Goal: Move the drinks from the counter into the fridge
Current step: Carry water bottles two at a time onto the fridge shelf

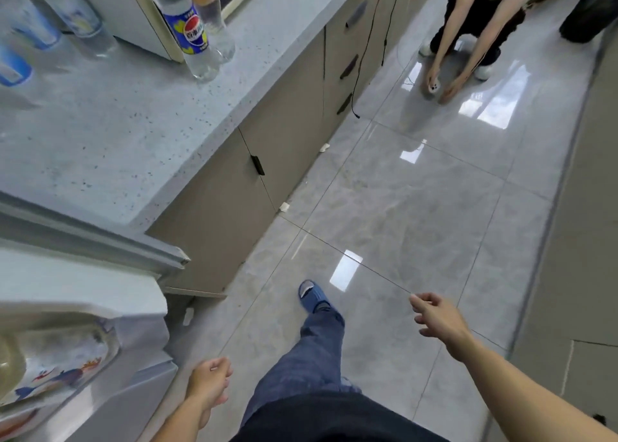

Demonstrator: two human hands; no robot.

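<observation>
Bottles remain on the table point(133, 113): a Pepsi-labelled bottle point(187, 26) touching an orange-capped one point(209, 10) near its edge, blurred ones point(50, 16) farther left, likely grouped for easy picking. Neither hand carries anything; the left hand point(210, 381) hangs loosely curled beside the open fridge point(83, 341), the right hand point(434, 318) is relaxed with fingers spread over the floor, probably free for the next bottle.

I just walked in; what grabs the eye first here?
Two empty hands, left and right, hang over a glossy tiled floor. Bottles stand far up the grey counter. A second person crouches at top right.
</observation>
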